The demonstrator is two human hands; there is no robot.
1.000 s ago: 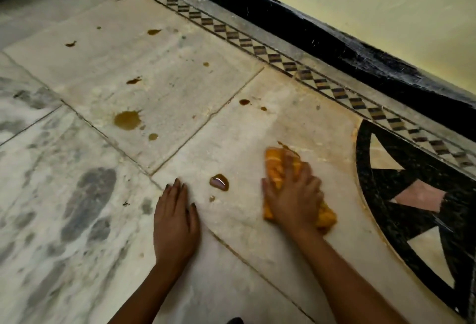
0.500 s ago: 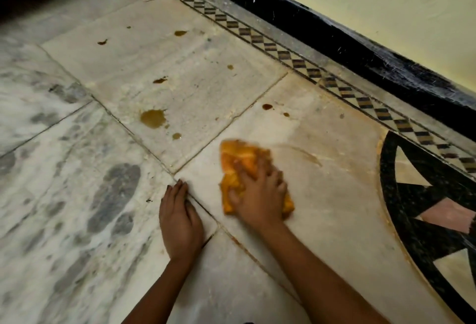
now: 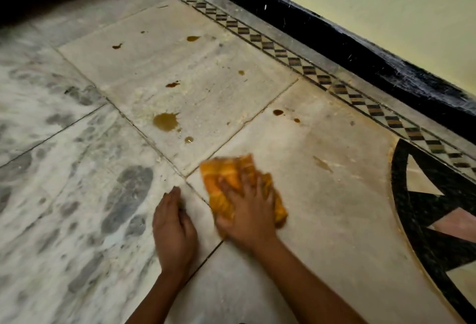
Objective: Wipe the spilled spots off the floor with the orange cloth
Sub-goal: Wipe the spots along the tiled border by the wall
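R hand (image 3: 247,211) flat, fingers spread, presses orange cloth (image 3: 226,173) on floor (image 3: 334,220) at tile joint: palm wt for scrubbing, no pinch. L hand (image 3: 172,223) flat at cloth's 8 o'clock, prob. bracing. Largest spill (image 3: 165,121) at 11 o'clock, small spots (image 3: 278,112) at 1 o'clock: unwiped.

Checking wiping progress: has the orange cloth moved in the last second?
Yes. The orange cloth slid left, away from the black inlay, toward the tile joint.

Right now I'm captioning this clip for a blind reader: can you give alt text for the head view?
A person's right hand presses an orange cloth on a pale stone floor, left hand flat beside it. Brown spilled spots lie farther out, toward a black skirting.
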